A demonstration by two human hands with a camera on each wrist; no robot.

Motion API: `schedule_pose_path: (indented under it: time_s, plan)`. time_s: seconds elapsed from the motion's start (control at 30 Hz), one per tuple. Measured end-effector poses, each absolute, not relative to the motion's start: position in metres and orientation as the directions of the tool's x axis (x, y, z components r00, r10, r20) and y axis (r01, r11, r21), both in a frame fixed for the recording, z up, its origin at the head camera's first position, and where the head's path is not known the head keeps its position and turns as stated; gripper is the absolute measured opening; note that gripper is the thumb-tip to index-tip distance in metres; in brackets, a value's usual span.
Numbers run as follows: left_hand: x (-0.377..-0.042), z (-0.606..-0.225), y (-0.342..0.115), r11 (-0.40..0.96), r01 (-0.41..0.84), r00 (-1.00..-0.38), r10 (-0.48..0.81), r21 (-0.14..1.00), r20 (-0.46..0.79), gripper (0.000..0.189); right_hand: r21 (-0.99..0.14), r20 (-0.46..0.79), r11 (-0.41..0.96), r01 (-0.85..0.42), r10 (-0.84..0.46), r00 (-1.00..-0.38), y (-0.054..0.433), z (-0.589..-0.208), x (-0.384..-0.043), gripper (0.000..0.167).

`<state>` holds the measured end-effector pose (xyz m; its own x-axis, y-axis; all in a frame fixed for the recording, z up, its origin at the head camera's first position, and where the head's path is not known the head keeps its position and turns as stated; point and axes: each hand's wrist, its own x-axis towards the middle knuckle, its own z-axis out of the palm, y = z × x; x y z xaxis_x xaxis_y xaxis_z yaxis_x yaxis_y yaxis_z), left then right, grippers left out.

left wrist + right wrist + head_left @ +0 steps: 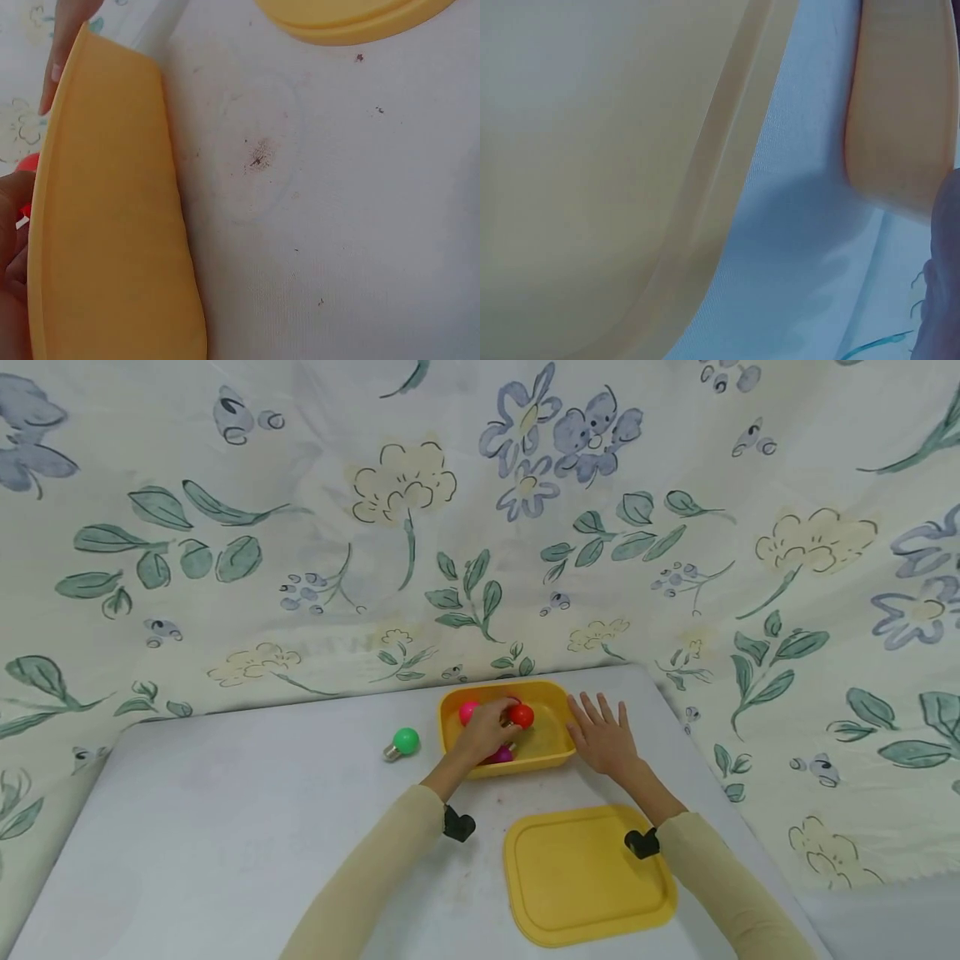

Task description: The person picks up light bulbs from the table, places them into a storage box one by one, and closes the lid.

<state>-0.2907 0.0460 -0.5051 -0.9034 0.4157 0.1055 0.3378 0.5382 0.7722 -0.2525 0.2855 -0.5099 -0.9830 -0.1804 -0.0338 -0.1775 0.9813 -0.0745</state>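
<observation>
In the head view a yellow plastic box (pixel 551 760) stands at the back of the table, with small coloured toy bulbs in it. My left hand (pixel 486 731) reaches inside, fingers curled at a red bulb (pixel 522 716), which it appears to pinch. A pink bulb (pixel 468 711) and a purple bulb (pixel 501 755) lie beside that hand, partly hidden by it. My right hand (pixel 602 739) touches the box's right end with straight, spread fingers. In the left wrist view the box wall (pixel 112 202) hides most of the left hand (pixel 11 247).
A green bulb with a metallic base (pixel 406 742) lies on the white table (pixel 247 827), left of the box. Nearer the front lies a flat yellow lid (pixel 588 877), below the right forearm. A flowered cloth (pixel 315 535) hangs behind the table.
</observation>
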Motion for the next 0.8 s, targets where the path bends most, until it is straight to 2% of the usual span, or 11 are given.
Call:
schedule_pose_path:
  time_s: [0.47, 0.8]
  plan:
    - [-0.2917, -0.5095, 0.0499, 0.632, 0.325, -0.906, 0.422, 0.704, 0.038, 0.049, -0.072, -0.036, 0.983, -0.171, -0.174, -0.984, 0.2846, -0.5121, -0.2544, 0.058]
    - [-0.2921, -0.511, 0.0523, 0.666, 0.344, -0.894, 0.449, 0.661, 0.013, 0.044, -0.085, -0.037, 0.983, -0.165, -0.169, -0.985, 0.2864, -0.511, -0.2537, 0.058]
